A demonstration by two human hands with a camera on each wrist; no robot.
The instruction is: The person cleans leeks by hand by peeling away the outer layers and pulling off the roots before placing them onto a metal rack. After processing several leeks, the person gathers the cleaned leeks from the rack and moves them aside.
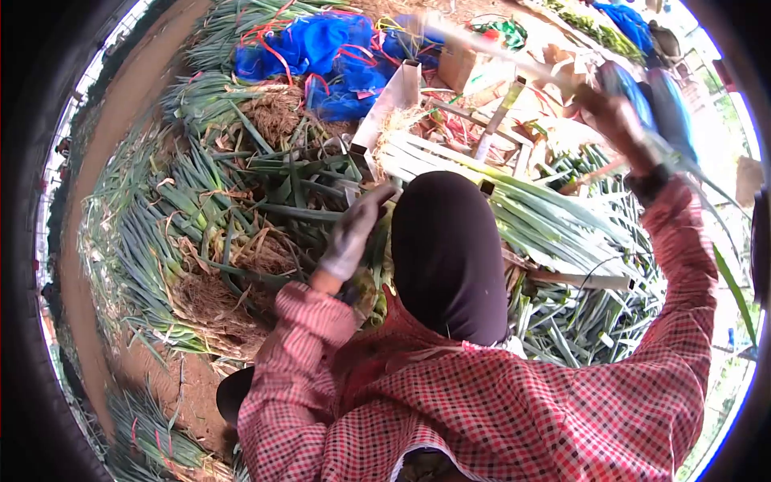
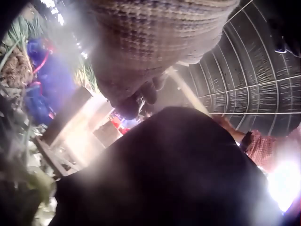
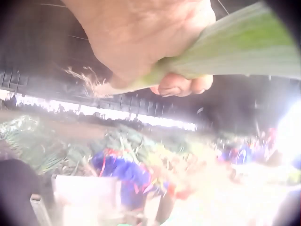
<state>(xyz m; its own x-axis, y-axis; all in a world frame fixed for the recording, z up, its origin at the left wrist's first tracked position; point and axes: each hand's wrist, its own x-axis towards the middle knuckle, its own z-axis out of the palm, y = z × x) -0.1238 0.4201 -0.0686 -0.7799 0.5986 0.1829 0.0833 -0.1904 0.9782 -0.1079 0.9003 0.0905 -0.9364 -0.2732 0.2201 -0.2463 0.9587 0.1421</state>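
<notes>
High at the right, my bare right hand (image 1: 614,124) grips a long green onion (image 1: 490,48). Up close in the right wrist view, the fingers curl round its pale stalk (image 3: 225,52), with stringy roots (image 3: 91,84) at one end. Long leaves (image 1: 731,289) trail down past the sleeve. My gloved left hand (image 1: 353,233) is raised at the left of the dark-covered head, its fingers fairly straight and nothing seen in them. Ahead of it, more green onions (image 1: 514,189) lie in a row across a stand with an upright pale board (image 1: 389,108).
Heaps of untrimmed green onions (image 1: 185,217) with brown roots (image 1: 217,309) cover the ground at the left. Blue netting (image 1: 321,48) with red ties lies at the back, near a cardboard box (image 1: 466,68). A pile of leaves (image 1: 578,321) and a bar (image 1: 582,279) are at the right.
</notes>
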